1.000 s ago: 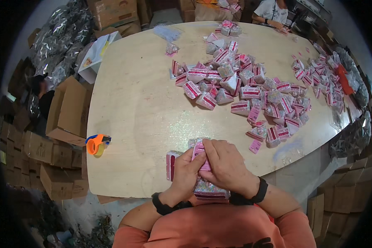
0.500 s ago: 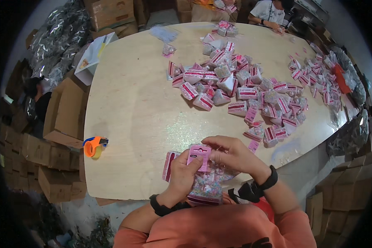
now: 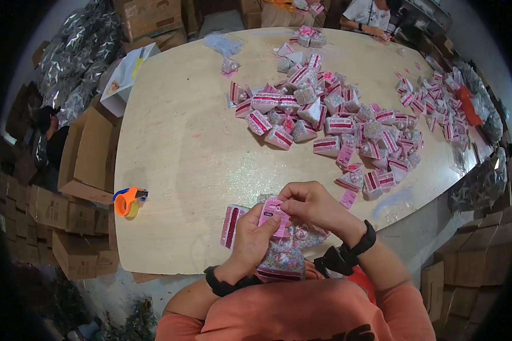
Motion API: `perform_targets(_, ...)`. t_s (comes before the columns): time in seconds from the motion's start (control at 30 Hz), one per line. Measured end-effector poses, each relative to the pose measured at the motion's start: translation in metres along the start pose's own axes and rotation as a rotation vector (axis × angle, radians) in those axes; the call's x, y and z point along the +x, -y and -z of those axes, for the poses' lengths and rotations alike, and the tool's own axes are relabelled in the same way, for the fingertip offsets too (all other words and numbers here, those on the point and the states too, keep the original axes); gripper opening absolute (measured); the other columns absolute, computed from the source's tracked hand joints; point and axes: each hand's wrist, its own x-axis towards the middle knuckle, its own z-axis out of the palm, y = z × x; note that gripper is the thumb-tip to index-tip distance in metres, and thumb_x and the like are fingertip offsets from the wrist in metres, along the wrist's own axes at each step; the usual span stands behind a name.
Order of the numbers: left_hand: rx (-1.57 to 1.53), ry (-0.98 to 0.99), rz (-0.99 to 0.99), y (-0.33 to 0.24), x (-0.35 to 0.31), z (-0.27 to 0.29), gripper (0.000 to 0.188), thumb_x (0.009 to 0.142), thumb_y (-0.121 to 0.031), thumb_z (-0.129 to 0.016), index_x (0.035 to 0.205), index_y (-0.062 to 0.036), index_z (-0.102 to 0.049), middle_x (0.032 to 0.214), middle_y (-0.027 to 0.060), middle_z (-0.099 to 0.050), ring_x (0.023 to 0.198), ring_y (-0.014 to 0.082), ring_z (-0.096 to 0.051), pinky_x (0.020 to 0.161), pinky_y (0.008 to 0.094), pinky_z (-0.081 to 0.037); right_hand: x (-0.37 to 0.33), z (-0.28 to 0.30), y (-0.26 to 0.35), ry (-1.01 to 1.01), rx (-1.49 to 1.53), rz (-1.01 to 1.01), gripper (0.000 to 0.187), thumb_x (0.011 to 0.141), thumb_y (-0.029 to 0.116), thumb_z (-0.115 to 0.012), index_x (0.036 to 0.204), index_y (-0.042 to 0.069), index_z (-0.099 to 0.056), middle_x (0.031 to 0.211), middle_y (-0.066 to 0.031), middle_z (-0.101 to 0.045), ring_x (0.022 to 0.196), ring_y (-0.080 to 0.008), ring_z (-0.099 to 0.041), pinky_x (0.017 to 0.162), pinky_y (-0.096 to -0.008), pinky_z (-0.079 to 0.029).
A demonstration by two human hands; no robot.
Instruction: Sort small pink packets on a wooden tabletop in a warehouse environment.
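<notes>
Close in front of me, my left hand (image 3: 249, 236) grips a pink header card (image 3: 272, 213), thumb across its front. My right hand (image 3: 317, 209) is closed in a pinch at the card's upper right edge; whether a small thing is between its fingertips I cannot make out. Below the card lies a clear-bagged toy cake slice with pastel sprinkles (image 3: 281, 262), at the table's near edge. Another sprinkled part (image 3: 307, 236) shows under my right hand. Beside my left hand rests a white-and-dark-pink cake slice (image 3: 231, 226), partly covered by the fingers.
A large heap of cake slices (image 3: 325, 128) covers the table's middle right, with a smaller pile (image 3: 438, 96) farther right. An orange-and-blue tape dispenser (image 3: 129, 202) sits at the left edge. An open carton (image 3: 91, 153) stands beyond it. Another person (image 3: 367, 17) works at the far side.
My right hand's fingers have drawn together at the header card's upper right edge. The card has tilted slightly, while my left hand keeps its grip.
</notes>
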Motion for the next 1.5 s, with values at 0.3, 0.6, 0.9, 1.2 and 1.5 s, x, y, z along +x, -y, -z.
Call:
perform_targets(0.3,-0.067,-0.033,0.04,-0.002,0.007,0.002,0.02,0.092,-0.005,-0.047,0.108,0.0054,-0.053,0.09,0.0132,-0.064,0.074,0.0174,-0.064,0.069,0.0299,-0.054,0.004,0.003,-0.011,-0.038,0.003,0.024,0.015,0.086,0.01,-0.058,0.096,-0.001,-0.06,0.076,-0.004,-0.057,0.061,-0.0092,-0.054,0.054,-0.0234,-0.044)
perform_targets(0.6,0.085,-0.091,-0.13,0.013,0.007,0.006,0.021,0.092,-0.005,-0.051,0.111,0.0006,-0.054,0.095,0.0062,-0.062,0.08,0.0103,-0.058,0.072,0.0251,-0.048,-0.007,-0.014,-0.024,-0.241,-0.621,0.518,0.03,0.08,0.009,-0.059,0.109,0.002,-0.055,0.089,-0.0177,-0.056,0.08,-0.0345,-0.057,0.073,-0.0375,-0.047)
perform_targets(0.9,0.415,-0.131,-0.465,0.0,-0.018,0.004,0.022,0.091,-0.012,-0.055,0.11,-0.0014,-0.051,0.102,0.0073,-0.054,0.09,0.014,-0.054,0.079,0.0254,-0.046,-0.014,-0.037,-0.01,-0.409,-0.55,0.78,0.015,0.076,0.003,-0.06,0.09,0.001,-0.056,0.085,-0.0154,-0.056,0.078,-0.0345,-0.055,0.07,-0.0404,-0.045)
perform_targets(1.2,0.359,0.478,-0.134,-0.041,-0.02,0.039,0.041,0.082,-0.012,-0.068,0.117,-0.0006,-0.052,0.1,0.0042,-0.059,0.09,0.0103,-0.055,0.08,0.0247,-0.046,-0.033,-0.034,0.017,-0.117,-0.582,0.596,0.016,0.076,0.003,-0.065,0.088,0.002,-0.055,0.08,-0.0092,-0.054,0.069,-0.0225,-0.054,0.063,-0.0312,-0.044)
perform_targets(1.5,0.519,0.433,-0.438,-0.02,-0.014,0.034,0.042,0.077,-0.006,-0.066,0.116,-0.0026,-0.053,0.105,0.0131,-0.061,0.098,0.0236,-0.059,0.085,0.0327,-0.046,-0.035,-0.037,0.027,-0.027,-0.79,0.814,0.023,0.074,0.002,-0.062,0.096,0.004,-0.056,0.088,-0.0135,-0.055,0.084,-0.0337,-0.054,0.07,-0.0384,-0.047)
